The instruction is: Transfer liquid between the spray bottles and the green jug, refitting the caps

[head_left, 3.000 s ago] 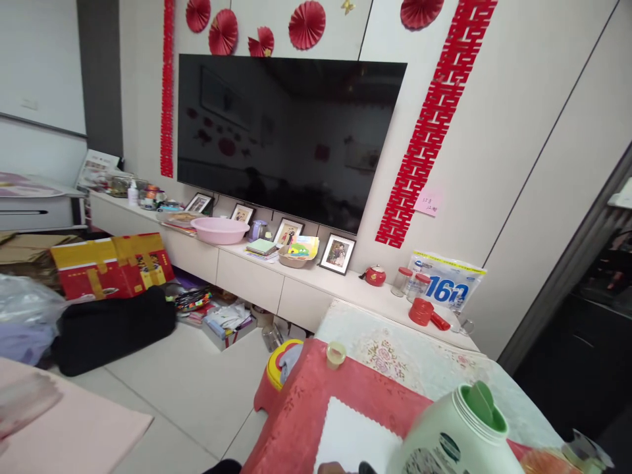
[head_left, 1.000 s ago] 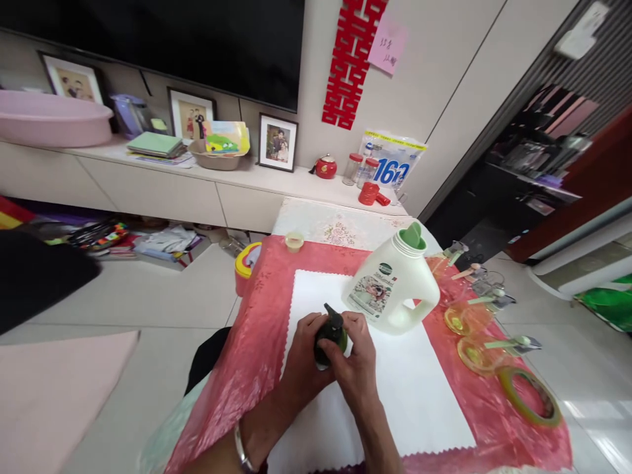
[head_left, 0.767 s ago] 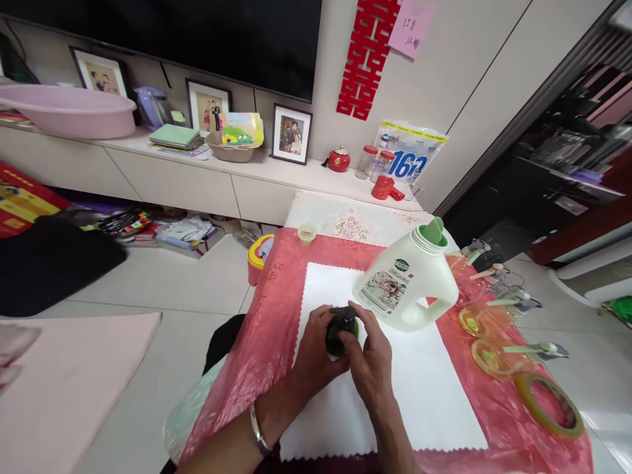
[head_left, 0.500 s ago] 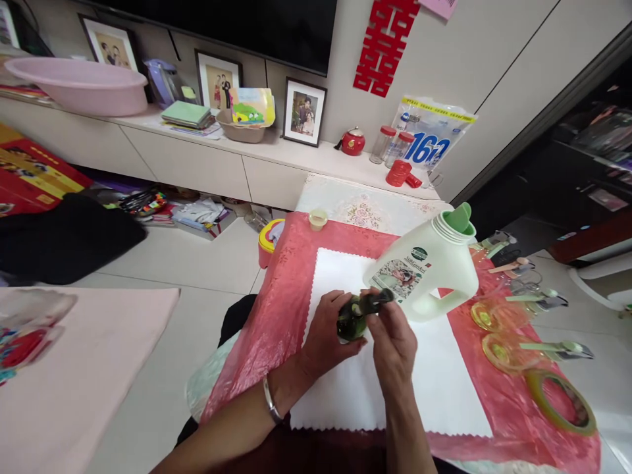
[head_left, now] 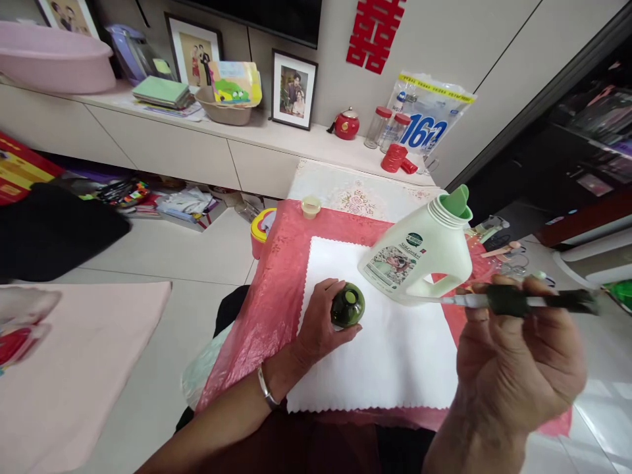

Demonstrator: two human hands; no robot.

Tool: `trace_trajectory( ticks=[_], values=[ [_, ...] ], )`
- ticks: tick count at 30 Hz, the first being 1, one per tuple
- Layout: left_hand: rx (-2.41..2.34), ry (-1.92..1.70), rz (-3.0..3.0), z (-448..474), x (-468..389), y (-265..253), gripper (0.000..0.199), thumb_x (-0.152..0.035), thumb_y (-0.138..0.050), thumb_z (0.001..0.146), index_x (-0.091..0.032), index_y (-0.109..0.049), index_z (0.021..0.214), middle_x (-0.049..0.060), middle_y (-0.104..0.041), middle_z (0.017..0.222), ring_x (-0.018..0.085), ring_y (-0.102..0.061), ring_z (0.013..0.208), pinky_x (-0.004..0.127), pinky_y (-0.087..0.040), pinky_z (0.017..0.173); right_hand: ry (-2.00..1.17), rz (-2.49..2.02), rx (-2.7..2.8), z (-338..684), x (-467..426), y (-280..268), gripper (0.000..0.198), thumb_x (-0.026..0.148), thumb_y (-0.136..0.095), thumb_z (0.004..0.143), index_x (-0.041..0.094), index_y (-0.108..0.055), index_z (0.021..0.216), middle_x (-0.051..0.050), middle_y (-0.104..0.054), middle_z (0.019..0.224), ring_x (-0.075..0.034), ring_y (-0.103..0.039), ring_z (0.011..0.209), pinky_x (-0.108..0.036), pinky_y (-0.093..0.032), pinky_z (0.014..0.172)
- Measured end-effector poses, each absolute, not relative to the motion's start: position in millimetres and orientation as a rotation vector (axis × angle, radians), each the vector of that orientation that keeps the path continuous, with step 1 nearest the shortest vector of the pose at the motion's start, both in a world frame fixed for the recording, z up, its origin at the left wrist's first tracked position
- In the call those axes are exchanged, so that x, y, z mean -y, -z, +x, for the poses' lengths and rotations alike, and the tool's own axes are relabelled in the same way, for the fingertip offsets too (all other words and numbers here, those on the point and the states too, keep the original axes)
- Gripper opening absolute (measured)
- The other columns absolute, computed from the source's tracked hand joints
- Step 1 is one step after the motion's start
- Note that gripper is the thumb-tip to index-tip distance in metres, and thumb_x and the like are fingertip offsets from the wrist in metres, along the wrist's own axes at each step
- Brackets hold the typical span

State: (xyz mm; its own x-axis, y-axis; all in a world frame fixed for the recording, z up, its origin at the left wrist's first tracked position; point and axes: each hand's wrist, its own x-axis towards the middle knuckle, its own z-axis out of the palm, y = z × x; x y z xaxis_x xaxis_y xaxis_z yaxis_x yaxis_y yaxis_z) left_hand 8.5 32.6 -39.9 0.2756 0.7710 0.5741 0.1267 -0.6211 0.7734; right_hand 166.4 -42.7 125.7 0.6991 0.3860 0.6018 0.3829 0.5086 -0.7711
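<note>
My left hand (head_left: 323, 319) is wrapped round a dark green bottle (head_left: 353, 309), whose open neck faces up over the white cloth (head_left: 385, 368). Off to the right, my right hand (head_left: 516, 362) is closed on a dark pump head (head_left: 508, 300), held sideways with its pale tube pointing left. Behind the hands stands a big pale green jug (head_left: 415, 247) with a handle, a printed label and a green spout at its open mouth.
A red plastic cover (head_left: 261, 289) lies under the cloth. A small cup (head_left: 311, 208) stands at the table's far left. Beyond are framed photos (head_left: 295, 89), a red pot (head_left: 346, 124) and glass jars (head_left: 378, 128) on a cabinet. A pink-covered surface (head_left: 79, 368) is at left.
The pump head has come off the green bottle. My right hand has carried it up and to the right, while my left hand keeps hold of the bottle.
</note>
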Motion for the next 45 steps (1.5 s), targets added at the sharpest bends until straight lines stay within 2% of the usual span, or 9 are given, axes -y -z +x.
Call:
trace_trajectory(
  ticks=[5, 10, 14, 19, 25, 30, 33, 37, 45],
  values=[
    [-0.863, -1.371, 1.962, 7, -33, 36, 0.084, -0.033, -0.084, 0.070, -0.026, -0.039, 0.140, 0.012, -0.052, 0.133, 0.033, -0.056, 0.124, 0.054, -0.050, 0.105, -0.138, -1.389, 1.191, 196, 60, -78, 0.032, 0.026, -0.073, 0.090, 0.019, -0.068, 0.121, -0.009, -0.063, 0.118, -0.020, -0.063, 0.107, -0.037, -0.057, 0.092],
    [-0.910, -1.389, 1.954, 7, -34, 36, 0.082, -0.035, -0.083, 0.071, -0.025, -0.039, 0.139, 0.013, -0.051, 0.132, 0.033, -0.056, 0.124, 0.053, -0.052, 0.103, 0.017, -1.830, 1.758, 207, 70, -54, 0.033, 0.029, -0.046, 0.103, 0.025, -0.061, 0.132, -0.007, -0.061, 0.121, -0.019, -0.061, 0.105, -0.035, -0.049, 0.090],
    [-0.942, -1.360, 1.974, 7, -34, 36, 0.084, -0.035, -0.084, 0.071, -0.025, -0.037, 0.140, 0.013, -0.050, 0.133, 0.033, -0.055, 0.125, 0.053, -0.051, 0.104, -0.175, -1.953, 1.898, 214, 68, -39, 0.039, 0.023, -0.037, 0.101, 0.022, -0.058, 0.134, -0.009, -0.062, 0.119, -0.021, -0.061, 0.105, -0.037, -0.045, 0.087],
    [-0.927, -1.384, 1.980, 8, -34, 35, 0.082, -0.034, -0.083, 0.073, -0.024, -0.037, 0.141, 0.013, -0.051, 0.133, 0.032, -0.055, 0.126, 0.052, -0.051, 0.105, -0.418, -2.000, 1.962, 220, 62, -19, 0.038, 0.019, -0.044, 0.095, 0.025, -0.064, 0.126, -0.006, -0.065, 0.112, -0.022, -0.060, 0.101, -0.036, -0.042, 0.085],
    [-0.929, -1.348, 1.960, 8, -33, 40, 0.086, -0.035, -0.084, 0.073, -0.023, -0.035, 0.143, 0.015, -0.050, 0.135, 0.034, -0.055, 0.127, 0.054, -0.051, 0.105, -0.376, -1.952, 1.825, 220, 61, -21, 0.032, 0.029, -0.050, 0.093, 0.026, -0.070, 0.118, -0.003, -0.067, 0.112, -0.020, -0.062, 0.103, -0.033, -0.047, 0.087],
    [-0.949, -1.339, 1.893, 9, -32, 45, 0.096, -0.035, -0.088, 0.066, -0.022, -0.033, 0.144, 0.016, -0.049, 0.136, 0.035, -0.056, 0.128, 0.055, -0.052, 0.106, -0.008, -2.026, 1.321, 251, 70, -39, 0.043, 0.057, -0.055, 0.095, 0.016, -0.068, 0.090, -0.005, -0.068, 0.088, -0.017, -0.064, 0.075, -0.027, -0.047, 0.067],
    [-0.959, -1.331, 1.865, 9, -32, 45, 0.096, -0.033, -0.089, 0.066, -0.022, -0.034, 0.143, 0.017, -0.049, 0.137, 0.035, -0.056, 0.128, 0.055, -0.052, 0.107, 0.149, -1.979, 0.946, 271, 67, -46, 0.050, 0.060, -0.069, 0.084, 0.014, -0.069, 0.103, -0.008, -0.068, 0.098, -0.019, -0.065, 0.081, -0.030, -0.050, 0.075],
    [-0.974, -1.318, 1.836, 10, -31, 45, 0.096, -0.034, -0.089, 0.065, -0.022, -0.034, 0.143, 0.016, -0.051, 0.136, 0.035, -0.057, 0.127, 0.054, -0.052, 0.106, -0.184, -1.773, 0.812, 286, 46, -44, 0.071, 0.052, -0.082, 0.066, 0.013, -0.068, 0.122, -0.012, -0.066, 0.114, -0.023, -0.065, 0.100, -0.036, -0.053, 0.090],
    [-0.954, -1.286, 1.793, 10, -33, 47, 0.095, -0.037, -0.089, 0.065, -0.022, -0.035, 0.142, 0.016, -0.052, 0.137, 0.035, -0.058, 0.128, 0.054, -0.052, 0.108, -0.275, -1.693, 0.814, 299, 3, -21, 0.055, 0.053, -0.077, 0.060, 0.010, -0.065, 0.091, -0.009, -0.066, 0.088, -0.018, -0.061, 0.077, -0.028, -0.050, 0.069]
  ],
)
